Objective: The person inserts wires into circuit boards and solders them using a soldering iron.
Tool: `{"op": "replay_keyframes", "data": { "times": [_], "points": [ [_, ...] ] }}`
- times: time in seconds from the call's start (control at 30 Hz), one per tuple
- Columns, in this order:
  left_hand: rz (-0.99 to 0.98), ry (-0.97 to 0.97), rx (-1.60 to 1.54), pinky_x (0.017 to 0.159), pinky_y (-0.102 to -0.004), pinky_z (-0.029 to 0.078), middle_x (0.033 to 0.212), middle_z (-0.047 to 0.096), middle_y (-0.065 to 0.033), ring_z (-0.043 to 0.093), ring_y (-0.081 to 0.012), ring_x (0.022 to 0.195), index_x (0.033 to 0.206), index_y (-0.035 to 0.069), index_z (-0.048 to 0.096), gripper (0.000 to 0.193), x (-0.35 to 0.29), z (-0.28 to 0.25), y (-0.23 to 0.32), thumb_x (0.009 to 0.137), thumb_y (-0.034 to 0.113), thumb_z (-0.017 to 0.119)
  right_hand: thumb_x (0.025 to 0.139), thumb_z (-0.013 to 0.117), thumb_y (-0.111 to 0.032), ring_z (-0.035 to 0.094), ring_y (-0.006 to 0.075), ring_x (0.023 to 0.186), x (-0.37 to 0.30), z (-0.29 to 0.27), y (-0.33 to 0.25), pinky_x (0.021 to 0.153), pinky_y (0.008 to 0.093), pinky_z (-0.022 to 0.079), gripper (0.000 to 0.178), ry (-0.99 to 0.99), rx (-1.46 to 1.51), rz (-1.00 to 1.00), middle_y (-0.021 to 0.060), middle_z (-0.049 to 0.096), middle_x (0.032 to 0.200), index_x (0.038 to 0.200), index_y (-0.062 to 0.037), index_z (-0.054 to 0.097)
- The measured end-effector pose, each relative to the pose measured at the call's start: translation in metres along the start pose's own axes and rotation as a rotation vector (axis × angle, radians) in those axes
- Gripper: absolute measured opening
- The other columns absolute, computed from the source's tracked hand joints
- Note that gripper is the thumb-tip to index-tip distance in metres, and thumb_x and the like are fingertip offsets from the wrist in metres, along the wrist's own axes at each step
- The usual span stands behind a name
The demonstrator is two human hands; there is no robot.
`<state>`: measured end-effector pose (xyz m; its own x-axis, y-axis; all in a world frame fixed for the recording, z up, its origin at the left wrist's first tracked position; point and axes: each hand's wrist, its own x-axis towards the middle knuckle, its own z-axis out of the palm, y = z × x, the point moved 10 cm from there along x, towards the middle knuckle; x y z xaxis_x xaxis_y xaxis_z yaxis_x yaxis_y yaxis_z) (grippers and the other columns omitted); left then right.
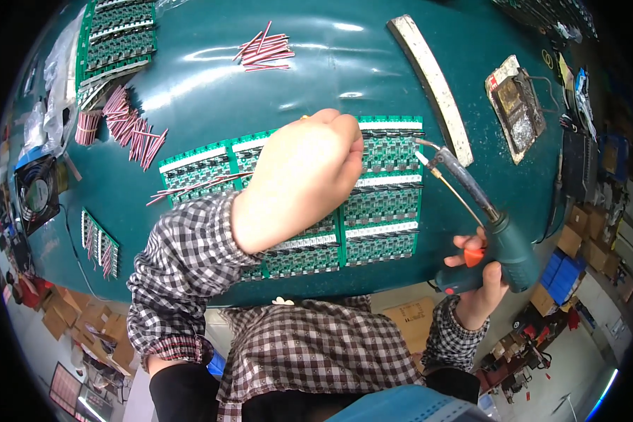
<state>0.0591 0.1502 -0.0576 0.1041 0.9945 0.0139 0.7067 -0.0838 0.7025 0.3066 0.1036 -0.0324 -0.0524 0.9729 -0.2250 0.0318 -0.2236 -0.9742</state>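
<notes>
My left hand [306,172] is closed over the middle of a panel of green circuit boards [383,204]. Thin red-and-white wires [200,186] stick out from under it to the left, over the boards; its fingertips are hidden. My right hand [482,278] grips a dark green soldering gun [513,253] with an orange-red trigger, off the panel's right side. The gun's bent metal tip [429,144] and a thin feed tube [457,190] reach the panel's upper right edge. White connector strips and black parts run in rows along the boards.
Loose red-and-white wires [267,53] lie at the back; more wires [130,123] and stacked boards [119,35] sit far left. A small fan [36,193] and a board strip [100,243] are at left. A pale curved bar [436,88] and a soldering stand [517,105] stand right.
</notes>
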Motion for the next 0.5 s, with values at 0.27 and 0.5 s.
{"op": "replay_keyframes", "data": {
  "times": [0.27,0.5],
  "points": [
    [0.013,0.058,-0.100,0.050,-0.0328,0.042,0.066,0.052,-0.0092,0.053,-0.0250,0.056,0.069,0.003,0.051,0.009,0.0022,-0.0048,0.0055,0.067,0.004,0.060,0.078,0.062,-0.029,0.060,0.0290,0.085,-0.0040,-0.0042,0.0031,0.059,0.0338,0.056,0.054,0.058,0.027,0.047,0.0172,0.058,0.089,0.110,0.0115,0.046],
    [0.045,0.086,-0.087,0.047,-0.0331,0.039,0.061,0.048,-0.0091,0.050,-0.0246,0.052,0.066,0.003,0.050,0.010,0.0053,0.0004,0.0036,0.066,0.003,0.059,0.080,0.059,-0.032,0.059,0.0238,0.078,-0.0078,0.0008,0.0017,0.057,0.0289,0.054,0.053,0.042,-0.109,0.025,0.0127,0.057,0.082,0.108,0.0119,0.048]
  ]
}}
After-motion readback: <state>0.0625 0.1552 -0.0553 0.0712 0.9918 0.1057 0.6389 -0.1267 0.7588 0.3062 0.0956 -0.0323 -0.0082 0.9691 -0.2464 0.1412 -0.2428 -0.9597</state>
